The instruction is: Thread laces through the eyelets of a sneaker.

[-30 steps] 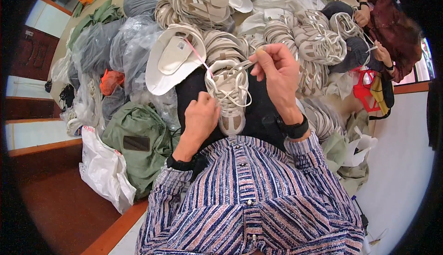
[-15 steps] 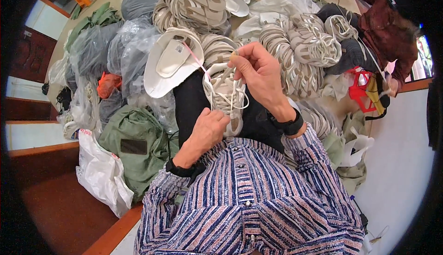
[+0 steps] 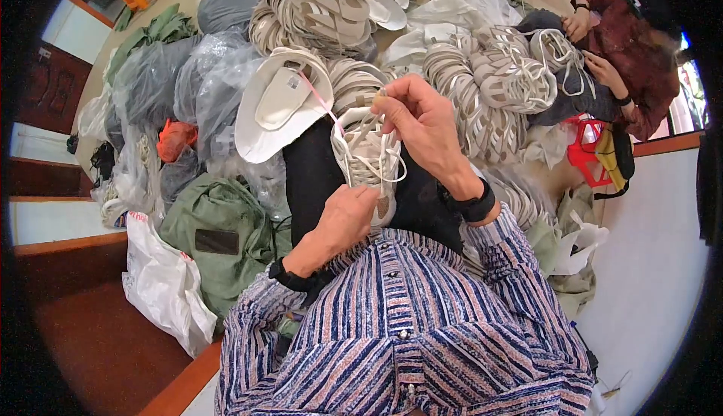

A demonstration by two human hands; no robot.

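Head view: work hemmed in, stacks of pale strap uppers (image 3: 482, 84) crowding the far side, plastic bags (image 3: 162, 284) left. Left hand (image 3: 343, 216) clamped on the white woven shoe upper (image 3: 365, 160) over the lap; right hand (image 3: 422, 122) pinched the cord (image 3: 392, 163) at its top edge.

Stacks of white shoe uppers (image 3: 331, 9) fill the far floor. Clear plastic bags (image 3: 162, 92) lie left, beside a green sack (image 3: 218, 224) and white bag (image 3: 162, 284). Another person (image 3: 625, 47) sits by a red stool (image 3: 584, 152).
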